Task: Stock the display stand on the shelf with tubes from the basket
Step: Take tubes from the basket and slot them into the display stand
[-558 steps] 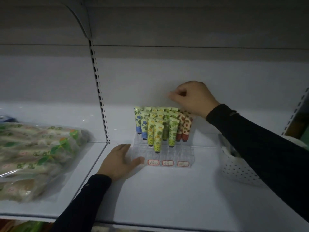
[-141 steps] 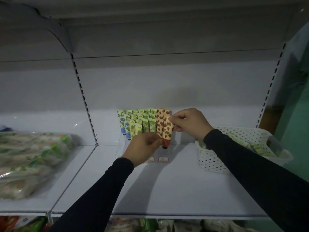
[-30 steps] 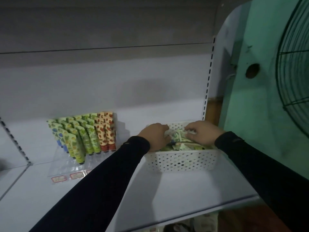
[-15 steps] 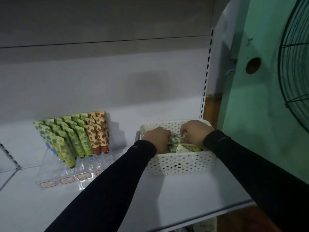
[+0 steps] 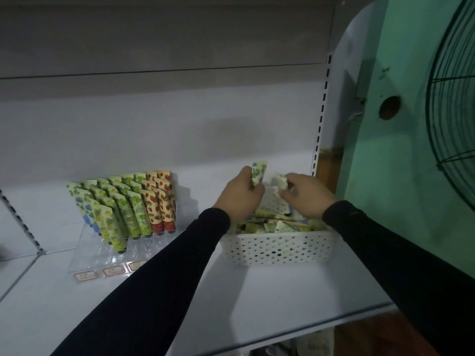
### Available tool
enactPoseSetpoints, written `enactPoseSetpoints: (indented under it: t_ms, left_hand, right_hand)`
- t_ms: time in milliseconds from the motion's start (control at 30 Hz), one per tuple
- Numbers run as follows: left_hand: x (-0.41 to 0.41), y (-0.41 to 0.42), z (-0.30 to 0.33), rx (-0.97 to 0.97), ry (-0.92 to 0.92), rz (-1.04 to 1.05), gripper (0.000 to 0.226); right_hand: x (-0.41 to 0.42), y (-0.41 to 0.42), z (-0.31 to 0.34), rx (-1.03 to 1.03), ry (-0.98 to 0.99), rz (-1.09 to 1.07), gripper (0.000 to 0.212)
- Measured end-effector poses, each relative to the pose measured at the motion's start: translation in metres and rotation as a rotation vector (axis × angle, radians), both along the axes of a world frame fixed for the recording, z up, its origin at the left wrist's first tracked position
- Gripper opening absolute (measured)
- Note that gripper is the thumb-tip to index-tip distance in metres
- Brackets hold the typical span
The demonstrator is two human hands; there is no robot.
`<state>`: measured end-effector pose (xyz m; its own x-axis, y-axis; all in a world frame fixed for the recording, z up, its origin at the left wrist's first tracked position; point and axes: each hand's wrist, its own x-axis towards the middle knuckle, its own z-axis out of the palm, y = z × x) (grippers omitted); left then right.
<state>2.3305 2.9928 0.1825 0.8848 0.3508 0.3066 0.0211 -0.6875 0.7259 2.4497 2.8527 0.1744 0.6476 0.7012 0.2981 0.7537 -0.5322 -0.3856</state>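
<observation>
A white perforated basket [image 5: 280, 249] sits on the shelf at the right, with several loose tubes [image 5: 272, 226] lying in it. My left hand [image 5: 237, 197] is above the basket and grips a pale tube with a blue and green print [image 5: 258, 172], its flat end pointing up. My right hand [image 5: 305, 195] hovers beside it and pinches a second pale tube [image 5: 281, 181]. To the left stands the clear tiered display stand [image 5: 102, 255], holding rows of blue, green and red printed tubes [image 5: 133, 206]. Its front slots hold nothing.
The white shelf [image 5: 282, 299] ends just right of the basket at a slotted upright [image 5: 320, 129]. Beyond it are a green wall and a wire fan guard [image 5: 452, 106]. Price labels [image 5: 113, 271] line the stand's front. Another upright [image 5: 20, 222] divides the shelf at far left.
Both hands have risen out of the basket, each now holding a tube. Half a second ago they were down among the loose tubes.
</observation>
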Motion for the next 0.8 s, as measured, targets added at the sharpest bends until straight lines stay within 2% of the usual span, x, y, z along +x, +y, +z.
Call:
enactPoseSetpoints:
  t_ms: [67, 133, 300, 400, 467, 567, 800]
  left_hand:
    - [-0.008, -0.001, 0.005, -0.134, -0.076, 0.014, 0.005]
    - [-0.016, 0.001, 0.007, -0.162, -0.119, 0.030, 0.013]
    - [-0.036, 0.007, 0.006, -0.167, -0.172, 0.056, 0.015]
    - [-0.051, 0.008, 0.006, -0.235, -0.175, 0.053, 0.029]
    - [-0.063, 0.009, 0.006, -0.286, -0.178, 0.026, 0.036]
    - [-0.080, 0.011, 0.007, -0.348, -0.204, -0.005, 0.029]
    - [-0.119, 0.029, 0.005, -0.357, -0.150, 0.020, 0.008]
  right_hand:
    - [-0.006, -0.001, 0.008, 0.118, 0.062, -0.006, 0.021]
    - [-0.012, 0.000, 0.016, 0.227, 0.141, 0.008, 0.019]
    - [-0.034, 0.007, 0.032, 0.435, 0.359, 0.037, 0.040]
    - [-0.051, 0.017, 0.040, 0.522, 0.491, 0.100, 0.046]
    - [-0.062, 0.024, 0.044, 0.538, 0.513, 0.117, 0.049]
    - [-0.076, 0.032, 0.045, 0.526, 0.519, 0.108, 0.054]
    - [-0.105, 0.053, 0.053, 0.532, 0.577, 0.203, 0.034]
